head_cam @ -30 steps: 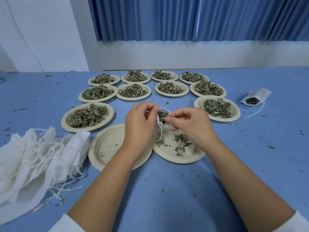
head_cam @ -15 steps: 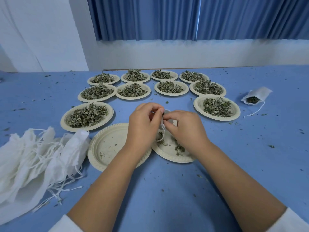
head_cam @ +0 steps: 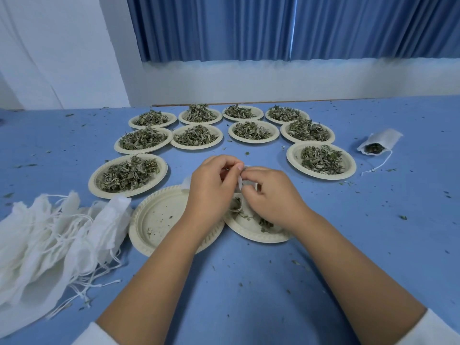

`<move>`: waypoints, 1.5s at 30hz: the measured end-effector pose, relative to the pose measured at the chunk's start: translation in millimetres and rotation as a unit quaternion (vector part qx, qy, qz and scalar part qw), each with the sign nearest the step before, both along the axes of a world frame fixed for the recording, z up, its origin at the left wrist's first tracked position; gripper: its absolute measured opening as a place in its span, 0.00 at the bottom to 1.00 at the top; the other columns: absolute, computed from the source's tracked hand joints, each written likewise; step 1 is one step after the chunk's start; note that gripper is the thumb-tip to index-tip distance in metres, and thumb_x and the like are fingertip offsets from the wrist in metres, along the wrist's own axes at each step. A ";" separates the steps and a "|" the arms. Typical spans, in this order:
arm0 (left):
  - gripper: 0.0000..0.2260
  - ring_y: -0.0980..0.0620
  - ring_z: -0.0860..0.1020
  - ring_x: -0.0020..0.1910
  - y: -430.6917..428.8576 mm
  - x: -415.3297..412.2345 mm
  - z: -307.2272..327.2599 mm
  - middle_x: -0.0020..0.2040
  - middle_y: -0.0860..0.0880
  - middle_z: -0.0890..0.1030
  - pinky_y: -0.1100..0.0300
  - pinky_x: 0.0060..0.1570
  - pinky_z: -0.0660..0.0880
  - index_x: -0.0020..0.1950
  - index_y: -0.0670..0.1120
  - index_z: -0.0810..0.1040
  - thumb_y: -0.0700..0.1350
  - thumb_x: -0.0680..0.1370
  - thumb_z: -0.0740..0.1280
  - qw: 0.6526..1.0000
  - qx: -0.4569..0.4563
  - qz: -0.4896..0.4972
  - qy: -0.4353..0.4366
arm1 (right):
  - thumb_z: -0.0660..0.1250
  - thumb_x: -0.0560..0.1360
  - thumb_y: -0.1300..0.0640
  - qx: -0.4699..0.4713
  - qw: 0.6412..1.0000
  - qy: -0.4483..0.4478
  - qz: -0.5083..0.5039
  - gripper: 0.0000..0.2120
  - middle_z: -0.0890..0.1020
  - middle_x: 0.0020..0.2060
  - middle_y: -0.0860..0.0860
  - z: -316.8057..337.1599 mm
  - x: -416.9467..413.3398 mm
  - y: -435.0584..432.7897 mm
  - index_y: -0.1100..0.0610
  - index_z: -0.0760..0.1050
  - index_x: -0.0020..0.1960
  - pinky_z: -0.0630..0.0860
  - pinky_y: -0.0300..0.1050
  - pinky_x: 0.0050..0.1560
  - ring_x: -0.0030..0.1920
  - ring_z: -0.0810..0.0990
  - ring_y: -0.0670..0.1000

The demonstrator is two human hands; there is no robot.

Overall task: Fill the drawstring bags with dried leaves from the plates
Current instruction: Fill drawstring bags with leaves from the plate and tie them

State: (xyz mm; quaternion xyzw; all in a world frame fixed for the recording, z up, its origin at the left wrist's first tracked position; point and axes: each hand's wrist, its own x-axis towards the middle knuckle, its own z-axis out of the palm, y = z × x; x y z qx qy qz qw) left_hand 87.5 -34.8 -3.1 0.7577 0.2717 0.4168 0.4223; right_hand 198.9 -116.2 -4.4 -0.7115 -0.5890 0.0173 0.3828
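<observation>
Hands meet in the middle of the blue table [head_cam: 249,282]. The left hand [head_cam: 211,188] and the right hand [head_cam: 271,192] both pinch the small bag [head_cam: 241,181] with curled fingers, and they hold it up over the right near plate [head_cam: 251,232]. Its string [head_cam: 237,207] hangs down between them. That plate has a few dried leaves [head_cam: 263,223] on it. The left near plate [head_cam: 159,220] lies under the left wrist and has only crumbs. The arm hides where the two rims meet.

Ten full plates sit behind the hands in a curve. The closest ones are the left full plate [head_cam: 99,185] and the right full plate [head_cam: 348,168], both near the hands but apart from them. The pile of bags [head_cam: 49,235] lies just beside the left near plate. A filled bag [head_cam: 383,138] lies well apart on the right.

Blue table with only bits of leaf shows between the arms and out past the right arm.

The table's far edge meets a white wall [head_cam: 273,80]. A blue curtain [head_cam: 273,26] hangs above it.
</observation>
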 end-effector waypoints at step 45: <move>0.05 0.51 0.79 0.44 16.7 -7.2 2.0 0.48 0.49 0.81 0.57 0.45 0.75 0.47 0.54 0.78 0.46 0.81 0.65 0.991 0.013 0.130 -0.034 | 0.72 0.73 0.45 -0.215 0.975 -0.033 0.050 0.23 0.71 0.56 0.48 -9.5 10.7 -0.4 0.50 0.75 0.66 0.65 0.38 0.58 0.57 0.69 0.46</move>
